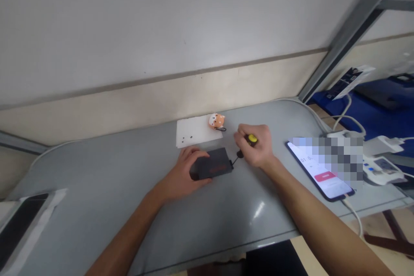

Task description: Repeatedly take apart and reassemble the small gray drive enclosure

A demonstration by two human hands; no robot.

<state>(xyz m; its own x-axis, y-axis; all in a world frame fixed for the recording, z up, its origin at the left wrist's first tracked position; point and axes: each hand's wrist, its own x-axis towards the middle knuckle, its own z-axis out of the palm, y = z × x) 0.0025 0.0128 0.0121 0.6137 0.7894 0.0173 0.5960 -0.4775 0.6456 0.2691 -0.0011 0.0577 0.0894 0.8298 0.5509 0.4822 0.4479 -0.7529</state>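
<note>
My left hand [186, 172] grips a dark rectangular box-like device [211, 166] by its left end, thumb and fingers on opposite sides. The device lies on the grey tabletop. In my right hand [257, 144], a screwdriver [239, 154] with a black and yellow handle is held in a closed fist. Its thin shaft slants down to the left, and the tip meets a small black part [231, 164] at the device's right end. Just behind, several tiny dark screw-like pieces [191, 137] lie on a white sheet of paper [197, 127].
An orange-and-white animal-shaped case [216, 121] sits on the paper's right corner. A lit phone [320, 170] with a cable lies right of my right forearm, beside a white power strip [381, 166]. A dark flat object [24, 224] lies at far left. The wall [155, 103] bounds the back.
</note>
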